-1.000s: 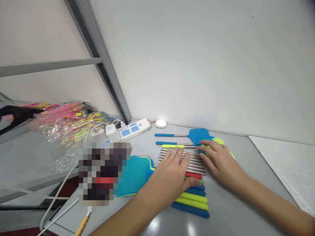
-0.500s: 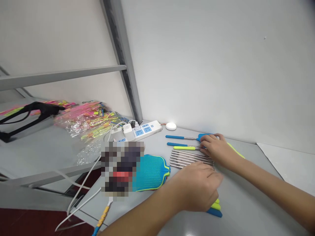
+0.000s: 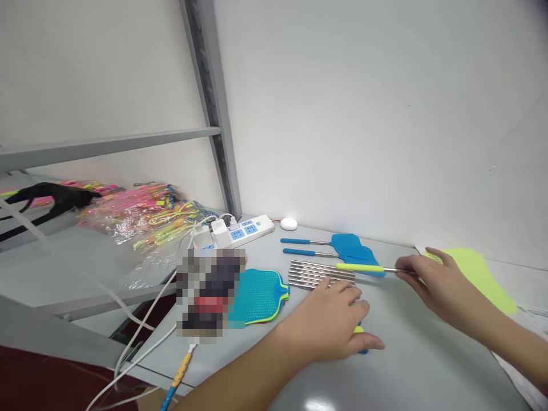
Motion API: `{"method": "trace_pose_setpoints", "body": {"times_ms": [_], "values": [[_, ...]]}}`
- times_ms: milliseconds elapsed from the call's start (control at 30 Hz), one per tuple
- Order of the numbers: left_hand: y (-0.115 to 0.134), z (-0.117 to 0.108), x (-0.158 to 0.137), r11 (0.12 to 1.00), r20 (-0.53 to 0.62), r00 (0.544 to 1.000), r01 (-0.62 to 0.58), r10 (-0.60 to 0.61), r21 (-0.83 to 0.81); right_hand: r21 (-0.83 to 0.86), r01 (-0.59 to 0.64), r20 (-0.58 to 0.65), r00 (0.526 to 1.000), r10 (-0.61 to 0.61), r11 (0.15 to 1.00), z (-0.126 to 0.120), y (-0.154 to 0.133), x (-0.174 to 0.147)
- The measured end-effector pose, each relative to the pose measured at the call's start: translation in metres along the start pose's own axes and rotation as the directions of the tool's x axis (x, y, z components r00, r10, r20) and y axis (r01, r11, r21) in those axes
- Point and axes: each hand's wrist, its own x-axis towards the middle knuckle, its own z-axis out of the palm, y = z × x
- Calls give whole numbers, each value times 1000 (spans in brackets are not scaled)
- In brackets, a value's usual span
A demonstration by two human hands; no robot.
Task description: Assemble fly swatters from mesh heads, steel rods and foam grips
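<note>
In my right hand (image 3: pixel 436 279) is a yellow fly swatter (image 3: pixel 359 267), gripped by its metal shaft near the head, with the handle pointing left. Two blue fly swatters (image 3: pixel 346 244) lie behind it, their handles to the left. My left hand (image 3: pixel 327 319) hovers over or rests at the near edge of a row of metal rods (image 3: pixel 314 274), its fingers apart and thumb stretched out. Yellow and blue handle ends (image 3: pixel 358 329) peek out beneath that hand, mostly hidden. Left of the rods lies a stack of swatter heads, a teal one (image 3: pixel 261 297) on top.
A white power strip (image 3: pixel 244 229) with plugs and a round white device (image 3: pixel 288 224) sit near the wall. A pixelated object (image 3: pixel 212 294) covers part of the stack, with a cable below. Bagged colourful items (image 3: pixel 141 211) fill the shelf at left. White paper (image 3: pixel 531 285) lies at right.
My right hand has lifted the yellow fly swatter off the blue ones and moved it right and nearer. My left hand has loosened from a closed shape, its thumb now extended.
</note>
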Motion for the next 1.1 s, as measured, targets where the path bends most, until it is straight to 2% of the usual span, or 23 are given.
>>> {"method": "trace_pose_setpoints", "body": {"times_ms": [67,133,233,300,367,433,567,633,767,900,1000,1100], "values": [[8,4,-8,1000,-25,1000,-17,17,12,-7,-13,-39,999,12,1000,-4,-5,-29],[17,7,-18,1000,-133,991,-13,11,-13,-17,-13,-54,998,12,1000,-8,-15,-56],[34,11,-33,999,-390,920,35,-43,-29,7,5,-31,1000,-4,1000,-15,-36,-84],[46,14,-38,995,-464,882,100,-78,22,22,29,0,1000,-29,999,-21,-53,-92],[58,16,-37,980,-417,901,174,-120,92,22,70,34,997,-71,997,-27,-71,-92],[69,18,-32,964,-314,934,223,-169,145,19,117,63,991,-118,993,-32,-87,-88],[84,16,-26,953,-145,971,218,-190,209,6,161,127,979,-161,987,-35,-110,-81],[89,13,-28,950,-93,974,221,-205,222,21,166,171,971,-167,986,-34,-115,-81],[95,7,-34,926,65,935,333,-349,180,80,188,229,952,-201,979,-36,-118,-88],[101,0,-39,896,256,861,440,-440,61,5,293,144,946,-290,956,-40,-117,-91],[102,-5,-44,867,293,830,498,-474,-8,-84,371,96,927,-363,925,-41,-118,-89],[98,-11,-49,841,303,848,503,-435,-200,-151,435,76,900,-429,887,-40,-116,-84]]}}
